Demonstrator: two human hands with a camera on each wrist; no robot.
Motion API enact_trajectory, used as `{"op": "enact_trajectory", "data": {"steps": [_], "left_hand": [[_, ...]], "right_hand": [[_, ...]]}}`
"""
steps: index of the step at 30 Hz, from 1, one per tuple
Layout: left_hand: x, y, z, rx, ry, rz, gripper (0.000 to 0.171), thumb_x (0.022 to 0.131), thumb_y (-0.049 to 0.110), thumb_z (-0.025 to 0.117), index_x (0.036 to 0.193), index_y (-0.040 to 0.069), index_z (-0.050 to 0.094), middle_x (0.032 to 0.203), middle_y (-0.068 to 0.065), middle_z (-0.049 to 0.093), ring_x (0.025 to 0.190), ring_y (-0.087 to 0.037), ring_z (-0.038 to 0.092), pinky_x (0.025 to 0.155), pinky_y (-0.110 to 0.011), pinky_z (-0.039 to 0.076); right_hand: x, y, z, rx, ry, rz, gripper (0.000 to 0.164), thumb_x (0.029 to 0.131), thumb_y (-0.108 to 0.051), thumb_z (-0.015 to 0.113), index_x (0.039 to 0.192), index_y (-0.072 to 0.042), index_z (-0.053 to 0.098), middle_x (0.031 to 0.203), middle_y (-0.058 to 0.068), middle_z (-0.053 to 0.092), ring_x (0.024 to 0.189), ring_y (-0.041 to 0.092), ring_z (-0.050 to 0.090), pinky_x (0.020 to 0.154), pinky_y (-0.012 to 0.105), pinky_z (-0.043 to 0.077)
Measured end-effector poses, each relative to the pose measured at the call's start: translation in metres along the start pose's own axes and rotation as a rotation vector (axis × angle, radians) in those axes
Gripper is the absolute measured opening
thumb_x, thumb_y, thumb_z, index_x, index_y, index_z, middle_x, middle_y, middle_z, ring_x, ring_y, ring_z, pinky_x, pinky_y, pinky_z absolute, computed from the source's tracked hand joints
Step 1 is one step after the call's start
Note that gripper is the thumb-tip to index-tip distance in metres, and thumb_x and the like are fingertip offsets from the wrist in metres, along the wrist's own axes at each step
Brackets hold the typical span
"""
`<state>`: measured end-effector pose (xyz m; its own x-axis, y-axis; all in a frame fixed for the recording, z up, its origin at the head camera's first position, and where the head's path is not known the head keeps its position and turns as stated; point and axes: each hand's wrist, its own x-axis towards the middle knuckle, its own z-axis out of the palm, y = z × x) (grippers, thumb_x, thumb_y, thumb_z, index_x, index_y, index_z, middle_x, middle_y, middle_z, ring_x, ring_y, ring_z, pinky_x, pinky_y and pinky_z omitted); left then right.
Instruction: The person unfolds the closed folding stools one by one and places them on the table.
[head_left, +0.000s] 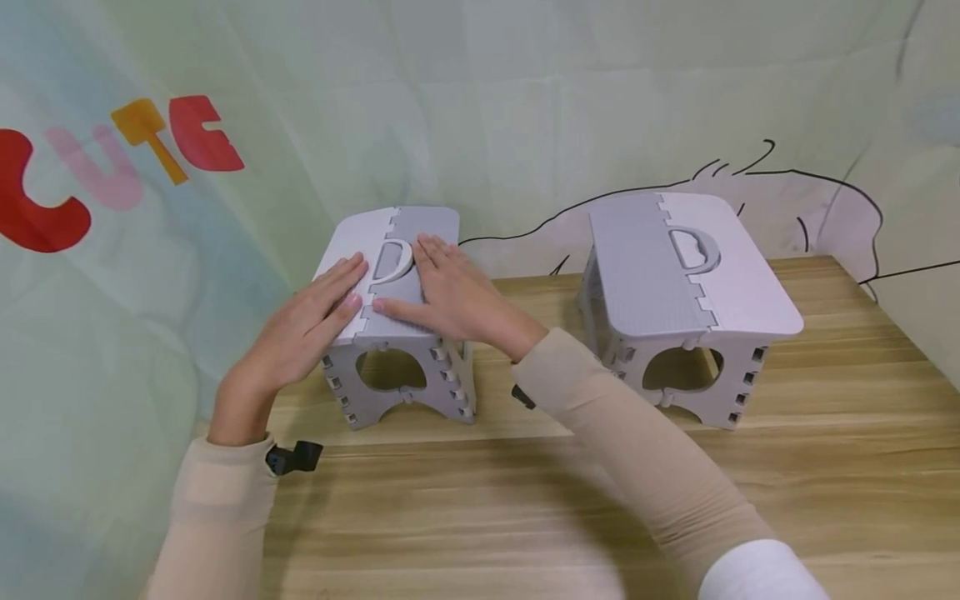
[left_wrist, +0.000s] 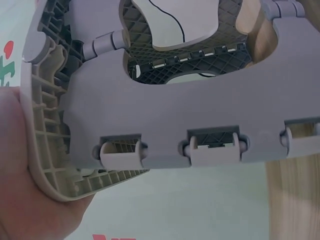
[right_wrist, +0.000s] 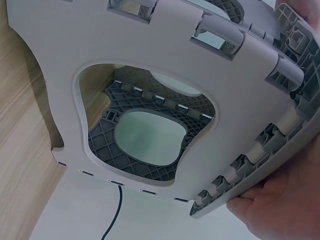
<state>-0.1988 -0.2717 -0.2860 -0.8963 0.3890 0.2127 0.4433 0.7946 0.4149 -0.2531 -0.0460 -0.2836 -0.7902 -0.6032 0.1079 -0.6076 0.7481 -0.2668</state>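
Two folding step stools stand unfolded on the wooden table in the head view. On the top of the left stool (head_left: 393, 383) both hands lie flat, one on each side of its D-shaped handle (head_left: 405, 262). My left hand (head_left: 303, 325) rests on the white half with straight fingers. The right hand (head_left: 461, 296) spreads over the grey half, thumb pointing toward the middle seam. The left wrist view shows the stool's hinged grey side panel (left_wrist: 200, 115) from close up. In the right wrist view, a white leg panel (right_wrist: 235, 115) with a large cut-out appears.
The right stool (head_left: 645, 275), grey and white with a similar handle, stands to the right of the hands. Behind the wooden table (head_left: 465, 517) hangs a pale printed cloth (head_left: 510, 125), which also covers the left side and carries coloured letters (head_left: 206, 137).
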Motion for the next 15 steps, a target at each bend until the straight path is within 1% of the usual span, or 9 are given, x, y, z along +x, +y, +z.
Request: {"op": "enact_trajectory", "data": {"steps": [5,10,15], "left_hand": [[-0.001,0.002,-0.0032,0.042,-0.016,-0.019,0.058,0.109,0.039,0.033,0.159,0.012,0.026,0.165,-0.003,0.018,0.151,-0.025,0.013,0.117,-0.062,0.017],[0.0016,0.0032,-0.0043,0.078,-0.028,-0.019,0.058,0.109,0.041,0.032,0.159,0.013,0.026,0.165,-0.001,0.019,0.151,-0.023,0.013,0.117,-0.061,0.018],[0.0021,0.0023,-0.0037,0.106,-0.034,-0.02,0.058,0.109,0.041,0.032,0.159,0.011,0.027,0.165,-0.002,0.019,0.151,-0.024,0.014,0.117,-0.061,0.02]], "right_hand": [[0.0015,-0.0016,-0.0007,-0.008,-0.003,-0.005,0.102,0.094,-0.076,0.032,0.157,0.003,0.014,0.165,0.016,0.009,0.152,0.025,0.005,0.122,0.033,0.002],[0.0024,-0.0005,-0.0018,-0.003,-0.001,0.005,0.103,0.094,-0.076,0.035,0.157,0.003,0.014,0.165,0.016,0.01,0.152,0.025,0.007,0.122,0.032,0.002],[0.0022,-0.0002,-0.0022,0.005,-0.015,0.001,0.103,0.094,-0.075,0.037,0.157,0.004,0.014,0.165,0.017,0.01,0.152,0.025,0.006,0.122,0.032,0.004]]}}
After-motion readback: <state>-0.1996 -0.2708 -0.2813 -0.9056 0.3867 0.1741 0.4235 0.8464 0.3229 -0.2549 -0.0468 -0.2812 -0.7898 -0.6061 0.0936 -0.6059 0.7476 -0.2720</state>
